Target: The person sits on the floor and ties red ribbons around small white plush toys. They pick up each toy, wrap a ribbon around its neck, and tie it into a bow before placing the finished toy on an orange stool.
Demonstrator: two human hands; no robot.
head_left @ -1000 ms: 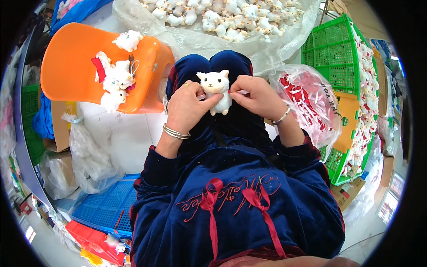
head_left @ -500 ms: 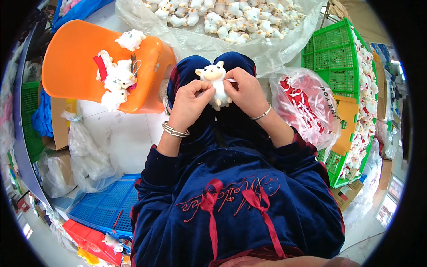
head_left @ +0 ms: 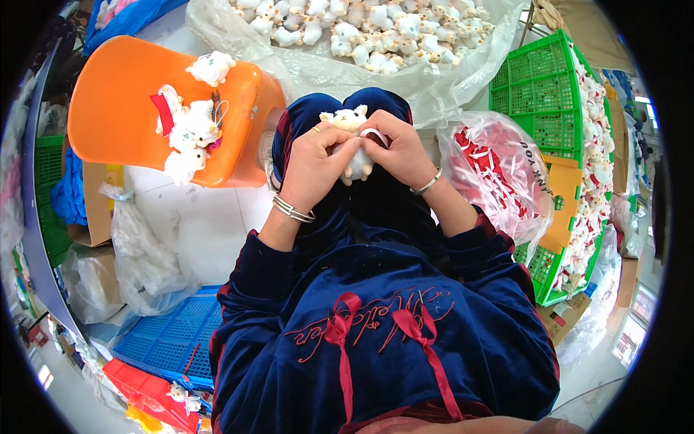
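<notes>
A small white plush lamb (head_left: 354,171) rests between my knees, its cream-muzzled face turned up. My left hand (head_left: 318,160) is closed, with thumb and forefinger pinched at the lamb's neck. My right hand (head_left: 396,150) pinches a white ribbon (head_left: 375,133), which curves up in a loop beside the lamb's head. The fingertips of both hands meet in front of the lamb's chest and hide its middle. What exactly lies under the left fingertips is covered.
On the left, an orange chair (head_left: 108,94) holds several plush lambs (head_left: 194,126) and a red strip (head_left: 162,113). Ahead lies a clear plastic sheet (head_left: 282,69) heaped with lambs. A bag of red and white strips (head_left: 491,166) and green crates (head_left: 535,94) stand at right, a blue crate (head_left: 170,333) lower left.
Both hands have drawn together over the lamb's chest. The white ribbon now stands in a loop by my right fingers. The lamb sits slightly lower and is more covered.
</notes>
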